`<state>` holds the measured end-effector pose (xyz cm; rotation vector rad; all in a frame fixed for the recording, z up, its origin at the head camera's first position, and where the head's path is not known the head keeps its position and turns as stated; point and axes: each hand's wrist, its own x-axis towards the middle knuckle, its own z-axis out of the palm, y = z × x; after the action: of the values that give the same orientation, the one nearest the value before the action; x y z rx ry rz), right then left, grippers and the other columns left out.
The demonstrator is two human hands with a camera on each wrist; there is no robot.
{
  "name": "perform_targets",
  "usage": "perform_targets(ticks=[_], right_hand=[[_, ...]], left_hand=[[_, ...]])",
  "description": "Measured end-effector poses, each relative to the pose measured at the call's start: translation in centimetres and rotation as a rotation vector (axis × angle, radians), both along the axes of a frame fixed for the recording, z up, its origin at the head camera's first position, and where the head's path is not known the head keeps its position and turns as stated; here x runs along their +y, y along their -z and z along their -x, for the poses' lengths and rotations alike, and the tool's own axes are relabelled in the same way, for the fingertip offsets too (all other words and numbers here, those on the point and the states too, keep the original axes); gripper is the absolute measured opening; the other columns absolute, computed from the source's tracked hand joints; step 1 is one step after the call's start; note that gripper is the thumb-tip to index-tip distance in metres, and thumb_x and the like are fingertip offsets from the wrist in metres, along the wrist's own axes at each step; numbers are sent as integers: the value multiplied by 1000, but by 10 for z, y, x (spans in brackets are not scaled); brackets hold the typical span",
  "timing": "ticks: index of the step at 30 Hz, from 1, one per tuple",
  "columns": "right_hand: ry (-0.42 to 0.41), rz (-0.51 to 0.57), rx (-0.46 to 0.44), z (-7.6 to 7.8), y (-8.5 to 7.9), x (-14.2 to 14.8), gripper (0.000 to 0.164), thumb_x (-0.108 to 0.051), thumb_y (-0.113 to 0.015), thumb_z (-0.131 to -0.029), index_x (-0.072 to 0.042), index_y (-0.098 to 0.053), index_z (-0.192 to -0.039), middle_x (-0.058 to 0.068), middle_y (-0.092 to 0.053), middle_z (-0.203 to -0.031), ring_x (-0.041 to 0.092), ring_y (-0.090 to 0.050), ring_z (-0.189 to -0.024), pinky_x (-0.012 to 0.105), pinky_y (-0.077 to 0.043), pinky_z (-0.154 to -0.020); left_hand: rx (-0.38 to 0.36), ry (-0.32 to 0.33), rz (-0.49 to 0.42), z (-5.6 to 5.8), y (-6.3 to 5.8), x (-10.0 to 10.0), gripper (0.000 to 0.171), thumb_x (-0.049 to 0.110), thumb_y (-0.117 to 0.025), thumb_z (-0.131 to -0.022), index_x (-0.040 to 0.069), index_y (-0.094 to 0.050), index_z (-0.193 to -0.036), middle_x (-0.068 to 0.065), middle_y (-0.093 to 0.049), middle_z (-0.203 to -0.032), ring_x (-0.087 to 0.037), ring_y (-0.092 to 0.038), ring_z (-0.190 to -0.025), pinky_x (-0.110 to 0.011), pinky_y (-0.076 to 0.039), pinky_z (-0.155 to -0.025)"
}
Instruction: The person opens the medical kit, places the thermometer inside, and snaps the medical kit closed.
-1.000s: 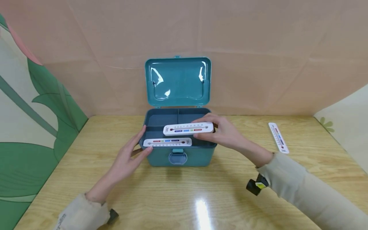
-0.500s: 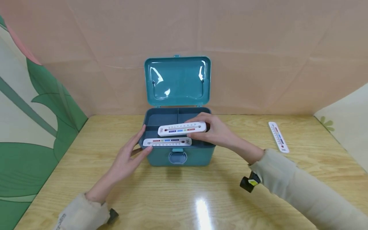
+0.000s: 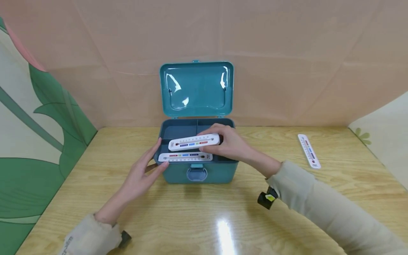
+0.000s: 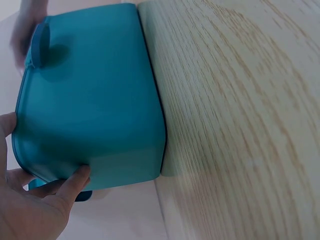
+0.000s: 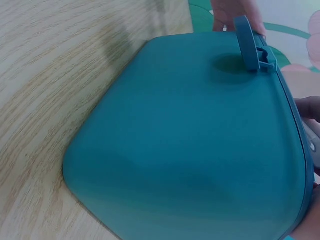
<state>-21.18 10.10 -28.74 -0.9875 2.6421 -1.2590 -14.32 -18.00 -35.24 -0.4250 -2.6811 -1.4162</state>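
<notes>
Risk: held thermometer [image 3: 193,142] might nudge near thermometer [image 3: 183,157] askew if lowered at this slant | right hand [image 3: 231,144] pinches its right end over the open box [image 3: 175,174]; left hand [image 3: 140,176], fingers extended, touches box's left side | versus earlier: held thermometer and right hand shifted left, near thermometer unmoved

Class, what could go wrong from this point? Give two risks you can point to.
The held thermometer could knock the front thermometer, since they look close together in the head view.

The open lid stands upright, so it might drop onto the right hand if the box is jolted.
</notes>
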Motion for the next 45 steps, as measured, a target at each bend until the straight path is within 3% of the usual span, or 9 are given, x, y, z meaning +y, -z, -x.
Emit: perform_targets(ticks=[29,39,45], right_hand=[[-23,-46,17,4,4,-20,35,-25,-77,-80,-16,-72,-113,2,-63,-105,16,-54,-89,27,-49,-67],[-33,-78,77,5,4,-22,37,-24,-78,-80,-14,-71,-115,2,-60,-101,15,-55,-86,24,-49,-66],[-29,-81,106,6,7,-22,39,-22,-78,-79,-13,-68,-116,2,-60,-103,15,-55,-89,25,-49,-72]], left_hand=[[11,17,-8,0,2,0,68,32,-57,-97,30,-20,-153,-5,-21,-159,-30,-28,-143,-46,-49,-100],[18,26,-19,0,3,0,67,31,-57,-97,29,-21,-153,-5,-21,-159,-30,-29,-143,-47,-49,-100],[17,22,-20,0,3,1,67,32,-57,-97,31,-21,-153,-5,-21,-159,-30,-29,-143,-47,-49,-100]])
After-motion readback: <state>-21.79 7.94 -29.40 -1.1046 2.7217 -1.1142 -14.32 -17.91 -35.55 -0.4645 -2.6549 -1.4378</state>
